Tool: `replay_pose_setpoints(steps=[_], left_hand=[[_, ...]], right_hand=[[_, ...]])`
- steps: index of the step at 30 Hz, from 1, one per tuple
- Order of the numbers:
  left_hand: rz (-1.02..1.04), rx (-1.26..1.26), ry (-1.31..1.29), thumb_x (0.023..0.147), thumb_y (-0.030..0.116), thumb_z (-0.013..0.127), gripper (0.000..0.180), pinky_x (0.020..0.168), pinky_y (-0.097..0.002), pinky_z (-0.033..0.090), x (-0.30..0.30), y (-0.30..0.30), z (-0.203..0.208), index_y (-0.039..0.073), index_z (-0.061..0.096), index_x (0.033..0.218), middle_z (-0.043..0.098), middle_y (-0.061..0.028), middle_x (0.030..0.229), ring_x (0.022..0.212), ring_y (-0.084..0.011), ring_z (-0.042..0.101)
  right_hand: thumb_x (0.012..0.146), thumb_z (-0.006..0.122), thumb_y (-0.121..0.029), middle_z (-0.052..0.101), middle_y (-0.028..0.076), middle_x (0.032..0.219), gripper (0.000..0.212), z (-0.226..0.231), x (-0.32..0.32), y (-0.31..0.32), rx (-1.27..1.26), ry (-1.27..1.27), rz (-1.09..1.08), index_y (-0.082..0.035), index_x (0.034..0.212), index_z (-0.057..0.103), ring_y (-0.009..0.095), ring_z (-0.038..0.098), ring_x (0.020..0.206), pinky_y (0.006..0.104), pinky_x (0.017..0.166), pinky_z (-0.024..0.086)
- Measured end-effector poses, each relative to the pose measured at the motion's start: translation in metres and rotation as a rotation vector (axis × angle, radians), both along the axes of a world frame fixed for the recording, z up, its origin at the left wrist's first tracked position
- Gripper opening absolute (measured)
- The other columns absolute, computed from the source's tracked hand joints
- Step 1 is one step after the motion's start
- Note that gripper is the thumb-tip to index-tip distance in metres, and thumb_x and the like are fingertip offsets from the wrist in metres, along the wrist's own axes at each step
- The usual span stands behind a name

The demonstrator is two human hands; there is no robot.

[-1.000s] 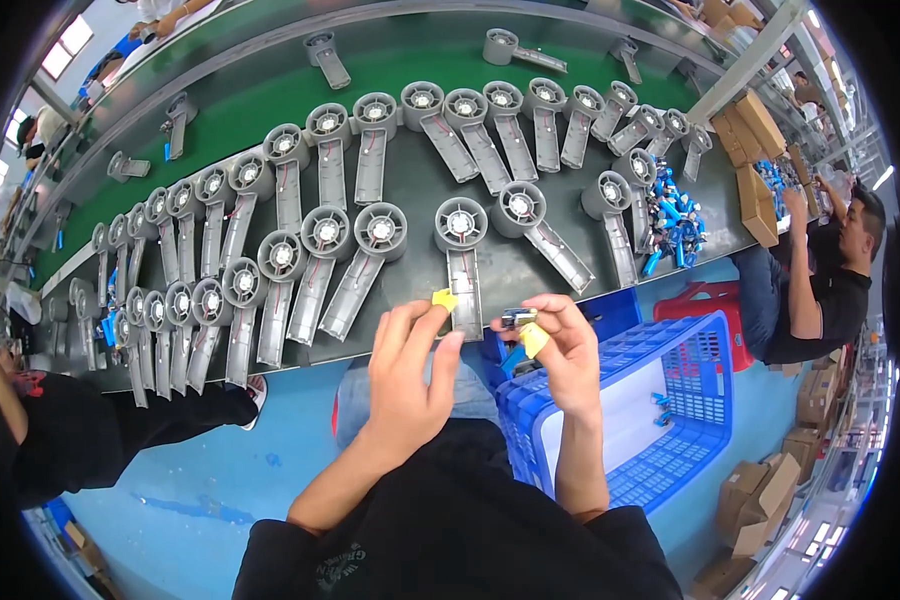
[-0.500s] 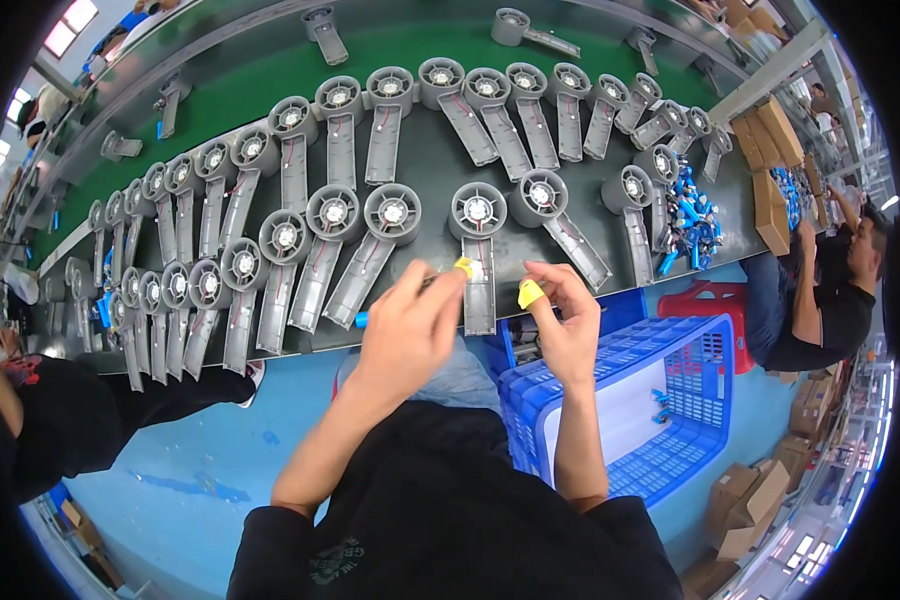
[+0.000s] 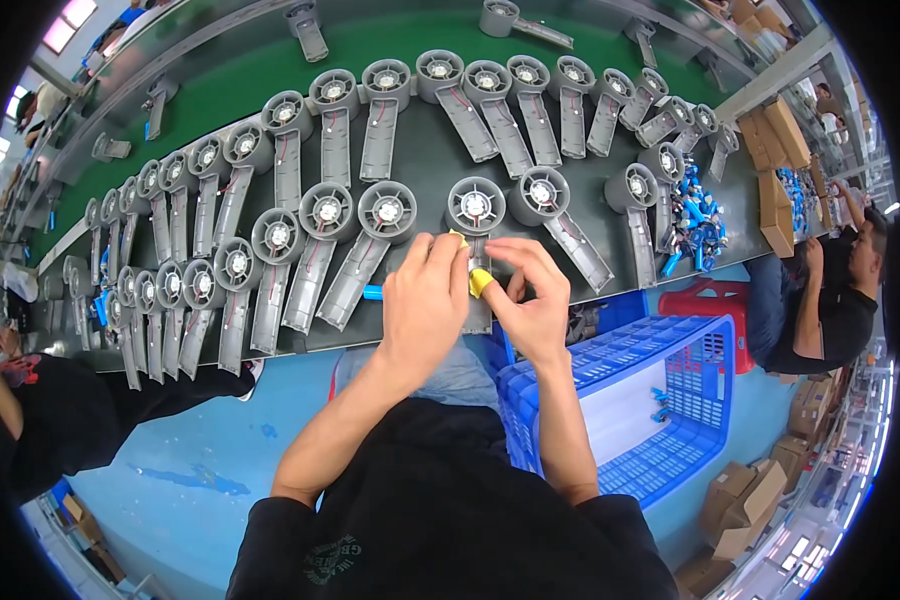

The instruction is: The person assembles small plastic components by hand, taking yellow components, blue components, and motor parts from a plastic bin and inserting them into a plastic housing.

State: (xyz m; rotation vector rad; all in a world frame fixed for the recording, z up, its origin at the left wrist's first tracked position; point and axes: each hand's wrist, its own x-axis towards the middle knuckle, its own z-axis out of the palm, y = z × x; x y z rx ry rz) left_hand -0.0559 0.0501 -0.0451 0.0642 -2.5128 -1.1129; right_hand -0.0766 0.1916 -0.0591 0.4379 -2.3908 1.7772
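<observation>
Centre of frame: left hand (image 3: 425,300) and right hand (image 3: 530,300), fingers curled, pinch a small yellow part (image 3: 480,282) over the handle of a grey fan housing (image 3: 476,225) on the table (image 3: 420,160); blue basket (image 3: 620,400) at lower right.

Both hands (image 3: 475,300) have moved forward onto the grey fan housing (image 3: 477,235) (yellow-tipped fingers touching).

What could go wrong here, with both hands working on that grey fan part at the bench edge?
The fan part hangs partly over the bench edge, so a push from the left hand or right hand might tip it toward the blue crate. Neighbouring parts sit close and could get knocked.
</observation>
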Motion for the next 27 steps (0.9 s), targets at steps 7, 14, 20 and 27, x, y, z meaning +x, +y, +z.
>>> replay_pose_setpoints(steps=[7, 14, 20, 27], left_hand=[[-0.102, 0.104, -0.049, 0.089, 0.005, 0.067, 0.011, 0.051, -0.0326, 0.042, 0.0, -0.009, 0.005, -0.001, 0.067, 0.098, 0.059, -0.011, 0.081, 0.054, -0.0194, 0.055], [-0.128, 0.047, -0.059, 0.087, 0.006, 0.069, 0.012, 0.049, -0.0326, 0.04, 0.003, -0.009, 0.019, 0.0, 0.067, 0.097, 0.057, -0.0101, 0.082, 0.051, -0.0174, 0.052], [-0.087, 0.054, -0.077, 0.088, 0.01, 0.067, 0.008, 0.053, -0.0429, 0.047, 0.0, -0.008, 0.016, 0.002, 0.064, 0.089, 0.055, -0.0139, 0.081, 0.059, -0.032, 0.06], [-0.028, 0.064, -0.054, 0.087, 0.007, 0.068, 0.008, 0.05, -0.0339, 0.038, -0.006, -0.006, 0.016, 0.0, 0.067, 0.086, 0.056, -0.0086, 0.075, 0.052, -0.0169, 0.049]], right_hand=[[0.077, 0.074, -0.001, 0.064, 0.004, 0.099, 0.024, -0.01, -0.005, -0.001, 0.159, 0.103, -0.011, -0.005, 0.101, 0.074, 0.007, 0.049, 0.051, 0.024, 0.048, 0.04], [0.076, 0.075, -0.003, 0.061, 0.004, 0.095, 0.02, -0.006, -0.01, -0.001, 0.203, 0.122, 0.023, -0.004, 0.096, 0.073, 0.008, 0.046, 0.051, 0.0254, 0.048, 0.038], [0.074, 0.074, 0.001, 0.064, 0.005, 0.098, 0.021, 0.002, -0.009, -0.004, 0.161, 0.091, 0.023, -0.002, 0.094, 0.074, 0.005, 0.045, 0.051, 0.0229, 0.047, 0.037], [0.078, 0.072, 0.0, 0.068, 0.005, 0.095, 0.021, -0.015, -0.014, -0.01, 0.174, 0.356, -0.037, -0.005, 0.098, 0.071, 0.021, 0.067, 0.069, 0.031, 0.059, 0.053]])
